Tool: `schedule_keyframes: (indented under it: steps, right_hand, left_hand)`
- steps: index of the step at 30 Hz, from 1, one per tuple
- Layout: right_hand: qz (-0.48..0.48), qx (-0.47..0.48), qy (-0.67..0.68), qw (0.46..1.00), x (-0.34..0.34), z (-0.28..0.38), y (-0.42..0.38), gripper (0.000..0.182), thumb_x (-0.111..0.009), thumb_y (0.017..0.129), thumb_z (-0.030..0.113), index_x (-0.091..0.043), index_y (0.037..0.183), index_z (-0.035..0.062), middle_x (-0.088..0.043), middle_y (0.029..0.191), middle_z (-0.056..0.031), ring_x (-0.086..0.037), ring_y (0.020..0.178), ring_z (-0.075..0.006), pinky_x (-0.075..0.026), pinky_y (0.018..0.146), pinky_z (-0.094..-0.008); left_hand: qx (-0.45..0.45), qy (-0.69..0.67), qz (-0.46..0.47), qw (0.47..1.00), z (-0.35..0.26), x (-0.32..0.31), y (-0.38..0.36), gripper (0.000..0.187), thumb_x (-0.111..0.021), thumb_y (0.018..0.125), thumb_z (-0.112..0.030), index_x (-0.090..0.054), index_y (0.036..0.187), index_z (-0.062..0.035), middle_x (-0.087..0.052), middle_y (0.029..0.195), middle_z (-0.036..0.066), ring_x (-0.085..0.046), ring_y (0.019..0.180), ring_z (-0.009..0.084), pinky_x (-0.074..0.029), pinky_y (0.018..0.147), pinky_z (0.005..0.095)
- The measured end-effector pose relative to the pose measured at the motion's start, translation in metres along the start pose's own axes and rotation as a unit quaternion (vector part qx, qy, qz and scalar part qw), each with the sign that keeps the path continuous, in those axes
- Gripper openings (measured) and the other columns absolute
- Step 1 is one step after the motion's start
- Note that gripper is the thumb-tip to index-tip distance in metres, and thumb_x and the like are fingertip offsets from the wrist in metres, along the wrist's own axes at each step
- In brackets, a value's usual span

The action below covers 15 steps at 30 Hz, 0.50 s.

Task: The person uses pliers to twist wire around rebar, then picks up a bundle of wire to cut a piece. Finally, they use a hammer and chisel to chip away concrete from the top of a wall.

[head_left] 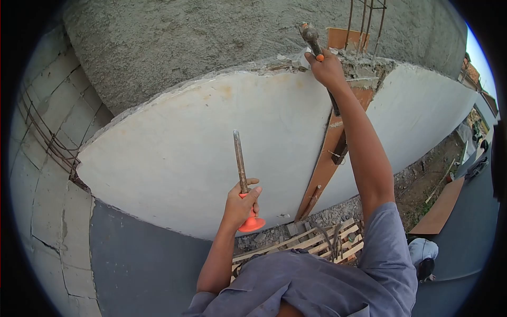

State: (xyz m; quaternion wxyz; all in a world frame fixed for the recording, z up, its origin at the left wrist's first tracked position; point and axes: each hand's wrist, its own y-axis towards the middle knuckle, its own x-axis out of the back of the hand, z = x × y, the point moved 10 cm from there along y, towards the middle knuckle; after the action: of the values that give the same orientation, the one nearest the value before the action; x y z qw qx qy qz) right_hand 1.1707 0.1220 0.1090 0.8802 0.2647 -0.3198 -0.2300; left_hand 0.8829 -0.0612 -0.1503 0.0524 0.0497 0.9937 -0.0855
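My left hand is closed around a cold chisel with an orange hand guard. The chisel's bare steel shaft points up, in front of the white wall and below its broken upper edge. Raised at the top of the wall, my right hand grips a hammer. The hammer's head is up and its dark handle runs down past my wrist. Behind the hammer lies chipped concrete with loose bits on the ledge.
Rebar rods rise from the column top, beside an orange-brown board on its face. Bent rebar sticks out at left. A wooden slat pallet lies below. Another person is low at the right.
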Motion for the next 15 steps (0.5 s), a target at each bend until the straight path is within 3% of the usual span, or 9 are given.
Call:
schedule_keyframes:
  steps: [3,6,8,10,12,14,15]
  right_hand:
    - [0.006,0.018,0.003,1.0,-0.034,-0.003,0.025,0.025,-0.066,0.089,0.027,-0.069,0.108,0.0108,-0.066,0.077,-0.0135,-0.062,0.073,-0.0287,-0.047,0.071,-0.0395]
    - [0.073,-0.018,0.07,0.995,-0.034,0.025,-0.006,0.032,-0.068,0.088,0.025,-0.067,0.114,0.0077,-0.07,0.088,-0.0136,-0.064,0.083,-0.0215,-0.048,0.075,-0.0357]
    - [0.005,0.055,0.109,0.993,-0.019,0.034,-0.031,0.03,-0.07,0.087,0.021,-0.067,0.116,0.0114,-0.065,0.076,-0.0101,-0.058,0.066,-0.0171,-0.047,0.066,-0.0329]
    - [0.007,0.042,0.095,0.995,-0.007,0.035,-0.073,0.038,-0.069,0.089,0.021,-0.062,0.122,0.0044,-0.066,0.08,-0.0075,-0.058,0.065,-0.0156,-0.048,0.065,-0.0317]
    - [0.069,-0.008,0.197,0.978,-0.016,0.014,-0.125,0.034,-0.067,0.091,0.018,-0.06,0.12,0.0007,-0.065,0.08,-0.0061,-0.058,0.063,-0.0124,-0.047,0.059,-0.0276]
    - [0.164,-0.094,0.267,0.945,-0.019,0.015,-0.186,0.027,-0.063,0.094,0.014,-0.059,0.118,0.0003,-0.065,0.077,-0.0042,-0.058,0.061,-0.0101,-0.045,0.051,-0.0219]
    - [0.185,-0.132,0.271,0.935,-0.024,0.0,-0.218,0.021,-0.064,0.093,0.012,-0.061,0.112,0.0007,-0.058,0.07,-0.0016,-0.051,0.053,-0.0054,-0.04,0.047,-0.0219]
  left_hand:
    - [0.034,0.012,-0.032,0.999,0.035,0.034,-0.026,0.036,-0.067,0.092,-0.016,-0.054,0.12,0.0025,-0.052,0.062,0.002,-0.054,0.049,0.0102,-0.046,0.041,0.0265]
    - [0.033,-0.037,-0.053,0.997,0.041,0.055,-0.038,0.036,-0.066,0.093,-0.017,-0.053,0.12,0.0028,-0.053,0.065,0.002,-0.054,0.05,0.0109,-0.047,0.042,0.0272]
    - [0.018,-0.074,-0.026,0.997,0.026,0.051,-0.036,0.036,-0.059,0.097,-0.025,-0.052,0.119,0.0024,-0.052,0.067,0.003,-0.053,0.05,0.0111,-0.048,0.042,0.0283]
    - [0.008,-0.136,0.016,0.991,0.005,0.042,-0.035,0.038,-0.051,0.1,-0.032,-0.051,0.117,0.0017,-0.051,0.068,0.003,-0.052,0.05,0.0115,-0.048,0.042,0.0292]
    - [-0.008,-0.222,0.077,0.972,-0.029,0.023,-0.027,0.043,-0.041,0.103,-0.039,-0.05,0.115,0.0008,-0.049,0.069,0.003,-0.049,0.049,0.0119,-0.047,0.041,0.0297]
    - [-0.021,-0.224,0.092,0.97,-0.056,0.003,-0.018,0.045,-0.033,0.104,-0.043,-0.052,0.107,-0.002,-0.048,0.068,0.003,-0.046,0.047,0.0114,-0.047,0.039,0.0301]
    - [-0.018,-0.249,0.102,0.963,-0.067,-0.005,-0.01,0.043,-0.034,0.104,-0.042,-0.052,0.105,-0.003,-0.048,0.068,0.002,-0.045,0.047,0.0112,-0.046,0.039,0.0301]
